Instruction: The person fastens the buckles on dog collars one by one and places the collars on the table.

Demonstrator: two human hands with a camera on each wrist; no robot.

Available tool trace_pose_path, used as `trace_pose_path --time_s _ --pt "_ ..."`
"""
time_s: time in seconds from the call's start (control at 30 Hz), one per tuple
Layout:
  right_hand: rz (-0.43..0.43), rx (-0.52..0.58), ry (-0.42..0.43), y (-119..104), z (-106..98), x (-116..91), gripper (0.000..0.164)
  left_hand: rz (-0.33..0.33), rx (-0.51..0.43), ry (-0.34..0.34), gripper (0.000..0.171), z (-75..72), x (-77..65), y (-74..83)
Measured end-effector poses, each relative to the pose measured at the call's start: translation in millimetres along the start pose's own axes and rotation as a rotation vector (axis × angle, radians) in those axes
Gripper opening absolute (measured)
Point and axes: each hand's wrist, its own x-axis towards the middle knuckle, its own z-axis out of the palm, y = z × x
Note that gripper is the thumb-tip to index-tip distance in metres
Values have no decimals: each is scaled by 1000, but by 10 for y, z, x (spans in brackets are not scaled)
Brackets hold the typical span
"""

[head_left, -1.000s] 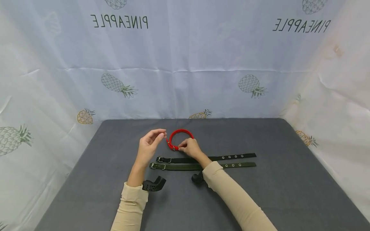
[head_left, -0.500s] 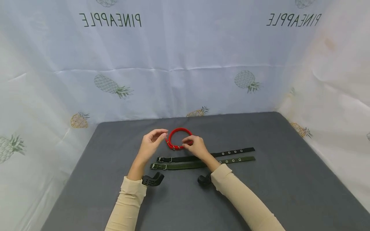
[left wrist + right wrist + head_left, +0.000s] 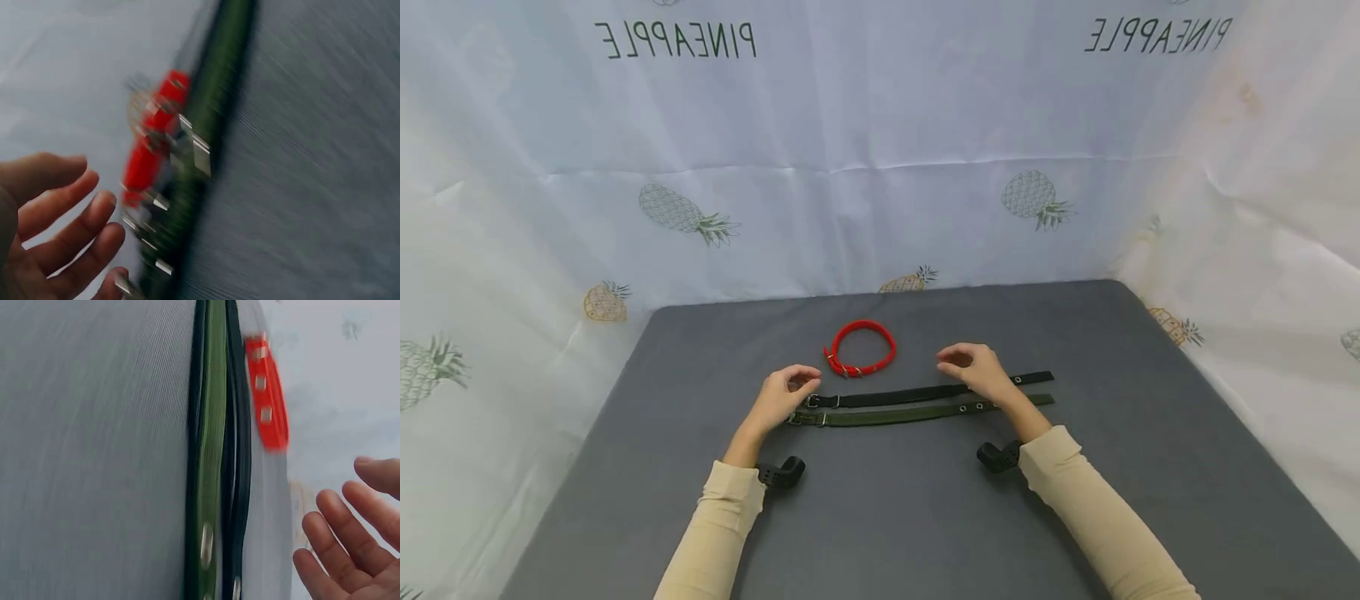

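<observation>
A red collar [image 3: 891,343], buckled into a ring, stands on the table beyond two straps. The black collar [image 3: 895,396] lies stretched out flat, its buckle at the left and eyelets at the right. Parallel and nearer to me is the green collar [image 3: 880,416]. My left hand [image 3: 781,395] hovers by the buckle ends with fingers loosely bent and nothing in them. Over the eyelet end of the black collar is my right hand [image 3: 977,368], also holding nothing. Both wrist views are blurred; spread, relaxed fingers [image 3: 75,231] show in the left one.
A dark grey cloth covers the table [image 3: 880,517]. Behind and beside it hangs a white curtain [image 3: 835,225] printed with pineapples. A black camera mount [image 3: 782,473] sits on the left wrist, another [image 3: 998,457] on the right.
My right hand has let go of the red collar and moved right. My left hand has come nearer to me, toward the buckle ends. The red collar stays in its ring shape.
</observation>
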Motion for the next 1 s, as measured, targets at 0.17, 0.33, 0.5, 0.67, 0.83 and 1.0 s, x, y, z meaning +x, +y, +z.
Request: trace_pose_path --time_s 0.17,0.33,0.5,0.67,0.83,1.0 --pt "33 -46 -17 363 -353 -96 32 -33 48 -31 28 31 -20 -112" --pt "74 -107 -31 658 -657 -199 32 4 122 -43 31 39 -12 -112" --pt "80 -190 -118 834 -813 -198 30 10 176 -32 28 68 21 -109" --pt "13 -269 -142 878 -721 -264 19 15 197 -75 26 25 -2 -144" --pt "-86 -357 -124 871 -718 -270 10 94 287 -142 19 -10 94 -111" --pt "-117 -384 -119 820 -748 -264 9 144 374 -203 10 -49 170 -57"
